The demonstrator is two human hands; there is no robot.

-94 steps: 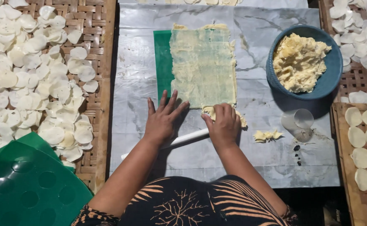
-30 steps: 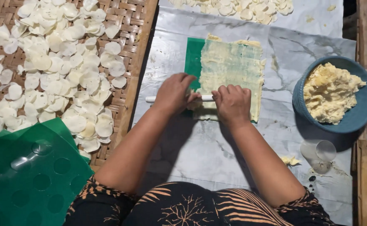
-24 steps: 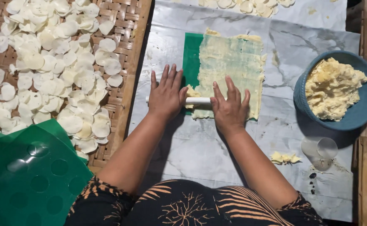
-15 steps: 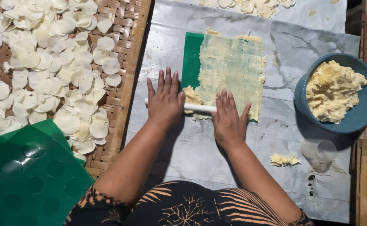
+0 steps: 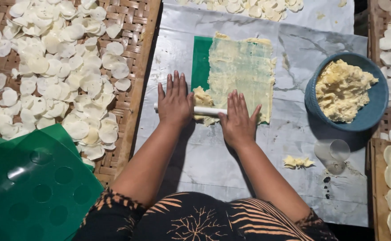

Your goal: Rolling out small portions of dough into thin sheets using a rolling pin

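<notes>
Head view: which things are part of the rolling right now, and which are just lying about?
In use: left hand, right hand, white roller, dough sheet, green mat.

Lying about: blue bowl, clear cup, dough scrap, green mould, round discs.

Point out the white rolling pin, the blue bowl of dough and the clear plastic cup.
White rolling pin [image 5: 209, 110], head view: bare middle stretch between the hands.
Blue round bowl of yellow dough [image 5: 374, 114], head view: inner wall, lower right.
Clear plastic cup [image 5: 333, 151], head view: side wall, lying tipped over.
</notes>
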